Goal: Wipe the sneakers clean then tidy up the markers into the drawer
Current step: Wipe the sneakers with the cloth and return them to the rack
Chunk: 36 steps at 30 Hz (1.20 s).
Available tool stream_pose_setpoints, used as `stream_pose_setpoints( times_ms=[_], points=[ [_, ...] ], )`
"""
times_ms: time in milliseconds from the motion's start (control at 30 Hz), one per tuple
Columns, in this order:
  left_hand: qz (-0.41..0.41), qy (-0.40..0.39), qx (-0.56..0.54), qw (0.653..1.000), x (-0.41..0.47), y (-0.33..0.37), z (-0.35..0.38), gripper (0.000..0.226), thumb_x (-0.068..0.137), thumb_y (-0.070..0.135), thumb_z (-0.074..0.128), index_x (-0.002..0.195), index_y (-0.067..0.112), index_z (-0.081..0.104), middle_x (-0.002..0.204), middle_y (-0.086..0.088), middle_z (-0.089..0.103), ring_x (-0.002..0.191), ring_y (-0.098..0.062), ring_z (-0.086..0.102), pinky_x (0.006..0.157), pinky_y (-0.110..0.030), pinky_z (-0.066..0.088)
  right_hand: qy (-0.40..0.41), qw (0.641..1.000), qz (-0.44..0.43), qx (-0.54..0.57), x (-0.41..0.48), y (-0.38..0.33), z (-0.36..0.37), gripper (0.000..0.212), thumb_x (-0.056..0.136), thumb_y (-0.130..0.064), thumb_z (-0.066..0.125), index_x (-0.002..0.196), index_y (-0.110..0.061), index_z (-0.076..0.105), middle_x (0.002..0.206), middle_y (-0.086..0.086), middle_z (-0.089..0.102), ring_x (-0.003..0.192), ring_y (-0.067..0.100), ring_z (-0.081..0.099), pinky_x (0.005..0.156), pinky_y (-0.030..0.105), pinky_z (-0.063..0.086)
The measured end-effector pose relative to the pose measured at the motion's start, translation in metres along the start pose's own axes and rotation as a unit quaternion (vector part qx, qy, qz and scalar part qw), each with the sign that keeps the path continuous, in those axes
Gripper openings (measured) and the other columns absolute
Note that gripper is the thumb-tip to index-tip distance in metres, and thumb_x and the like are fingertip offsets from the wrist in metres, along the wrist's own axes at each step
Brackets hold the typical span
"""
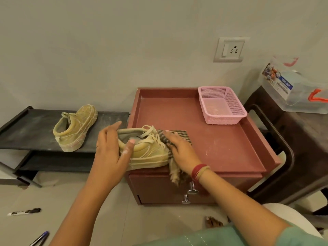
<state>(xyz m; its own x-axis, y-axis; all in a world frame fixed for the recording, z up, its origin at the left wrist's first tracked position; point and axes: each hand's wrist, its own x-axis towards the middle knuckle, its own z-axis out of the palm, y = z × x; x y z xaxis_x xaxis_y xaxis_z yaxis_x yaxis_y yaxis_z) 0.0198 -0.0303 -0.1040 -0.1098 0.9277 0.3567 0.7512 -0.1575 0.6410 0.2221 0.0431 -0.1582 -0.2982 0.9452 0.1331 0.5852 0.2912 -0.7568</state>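
Hands are meeting on a tan sneaker (149,151) that is sitting at the front left corner of the red-brown cabinet (221,150) top, its heel pointing left and its sole overhanging the front edge slightly. The left hand (110,150) is gripping the heel, thumb hooking inside the collar and fingers wrapping around the back. The right hand (182,153) is lying with fairly straight fingers over a striped cloth (182,134), pressing it onto the toe; the cloth's loose end is hanging down over the drawer (156,189) front, just above two metal knobs (193,189). A second sneaker (76,128), streaked with pale dust, is standing on the black rack (32,128) to the left, near its right end. A pink basket (223,119) is occupying the back right corner of the cabinet top. On the floor (124,219), a black marker (24,211) is lying well left of the cabinet, and a blue marker (40,237) is poking in near the bottom left edge of view.
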Motion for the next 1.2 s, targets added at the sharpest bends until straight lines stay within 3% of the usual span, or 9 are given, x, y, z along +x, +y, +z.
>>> stream_pose_setpoints(
  times_ms=[233, 400, 500, 600, 700, 800, 900, 1067, 1200],
  points=[
    [-0.04, 0.005, -0.038, 0.998, -0.005, -0.001, -0.001, 0.051, 0.095, 0.05, 0.024, 0.143, 0.032, 0.028, 0.138, 0.001, 0.031, 0.13, -0.018, 0.033, 0.1, -0.031, 0.028, 0.015, 0.998, 0.06, 0.015, -0.002, -0.002, -0.003, 0.04, 0.097, -0.007, 0.042, 0.135, -0.017, 0.049, 0.14, 0.005, 0.049, 0.135, 0.021, 0.037, 0.107, 0.023, 0.027],
    [-0.142, 0.039, 0.0, 0.989, -0.006, 0.004, -0.004, 0.065, 0.092, 0.047, 0.045, 0.148, 0.025, 0.018, 0.148, -0.008, 0.024, 0.132, -0.03, 0.033, 0.1, -0.04, 0.032, 0.104, 0.979, 0.137, 0.106, 0.005, -0.002, -0.018, 0.03, 0.096, -0.006, 0.044, 0.122, -0.011, 0.058, 0.114, 0.007, 0.064, 0.105, 0.021, 0.058, 0.083, 0.022, 0.04],
    [-0.283, -0.006, 0.001, 0.959, -0.008, -0.003, -0.011, 0.094, 0.073, 0.076, 0.05, 0.145, 0.023, 0.02, 0.142, -0.013, 0.039, 0.123, -0.035, 0.045, 0.097, -0.048, 0.041, 0.138, 0.964, 0.095, 0.208, 0.003, -0.023, -0.021, 0.031, 0.096, -0.003, 0.043, 0.124, -0.009, 0.056, 0.117, 0.003, 0.061, 0.107, 0.013, 0.055, 0.093, 0.024, 0.043],
    [-0.311, -0.01, -0.067, 0.948, -0.005, -0.008, -0.014, 0.093, 0.057, 0.08, 0.056, 0.132, 0.028, 0.034, 0.122, -0.008, 0.053, 0.103, -0.027, 0.055, 0.087, -0.046, 0.05, 0.161, 0.948, 0.08, 0.264, 0.005, -0.03, -0.025, 0.031, 0.096, -0.004, 0.043, 0.12, -0.017, 0.057, 0.118, 0.005, 0.062, 0.111, 0.019, 0.058, 0.102, 0.038, 0.044],
    [-0.219, 0.041, -0.131, 0.966, -0.003, 0.003, -0.015, 0.081, 0.058, 0.058, 0.076, 0.124, 0.035, 0.034, 0.113, 0.002, 0.054, 0.092, -0.011, 0.057, 0.074, -0.03, 0.049, 0.187, 0.933, 0.063, 0.302, 0.002, -0.036, -0.029, 0.032, 0.096, -0.005, 0.044, 0.11, -0.029, 0.058, 0.113, 0.0, 0.064, 0.109, 0.02, 0.06, 0.1, 0.043, 0.046],
    [-0.038, 0.038, -0.167, 0.985, 0.003, 0.019, -0.02, 0.085, 0.055, 0.036, 0.086, 0.122, 0.038, 0.033, 0.115, 0.019, 0.049, 0.103, 0.002, 0.054, 0.075, -0.009, 0.046, 0.223, 0.921, 0.009, 0.319, -0.008, -0.054, -0.038, 0.035, 0.096, -0.003, 0.043, 0.113, -0.03, 0.057, 0.114, -0.008, 0.063, 0.113, 0.016, 0.058, 0.096, 0.029, 0.047],
    [0.101, 0.014, -0.132, 0.986, 0.01, 0.035, -0.021, 0.085, 0.052, 0.042, 0.079, 0.123, 0.04, 0.032, 0.119, 0.028, 0.042, 0.111, 0.004, 0.047, 0.085, -0.006, 0.04, 0.257, 0.931, -0.109, 0.234, -0.024, -0.072, -0.054, 0.039, 0.094, 0.002, 0.043, 0.126, -0.019, 0.053, 0.126, -0.005, 0.058, 0.122, 0.008, 0.051, 0.102, 0.021, 0.041],
    [0.167, 0.036, -0.178, 0.969, 0.018, 0.052, -0.009, 0.094, 0.055, 0.038, 0.08, 0.133, 0.028, 0.029, 0.127, 0.009, 0.046, 0.116, -0.005, 0.051, 0.09, -0.01, 0.042, 0.162, 0.943, -0.292, -0.013, -0.048, -0.095, -0.066, 0.048, 0.089, -0.004, 0.042, 0.134, -0.019, 0.049, 0.143, 0.003, 0.045, 0.138, 0.019, 0.034, 0.11, 0.048, 0.032],
    [0.203, 0.036, -0.18, 0.962, 0.017, 0.056, -0.002, 0.095, 0.058, 0.035, 0.08, 0.136, 0.018, 0.027, 0.129, 0.014, 0.044, 0.116, -0.002, 0.052, 0.092, -0.015, 0.043, 0.057, 0.951, -0.279, -0.122, -0.046, -0.09, -0.05, 0.037, 0.09, -0.028, 0.05, 0.125, -0.037, 0.054, 0.149, -0.006, 0.035, 0.143, 0.023, 0.022, 0.109, 0.057, 0.024]
  ],
)
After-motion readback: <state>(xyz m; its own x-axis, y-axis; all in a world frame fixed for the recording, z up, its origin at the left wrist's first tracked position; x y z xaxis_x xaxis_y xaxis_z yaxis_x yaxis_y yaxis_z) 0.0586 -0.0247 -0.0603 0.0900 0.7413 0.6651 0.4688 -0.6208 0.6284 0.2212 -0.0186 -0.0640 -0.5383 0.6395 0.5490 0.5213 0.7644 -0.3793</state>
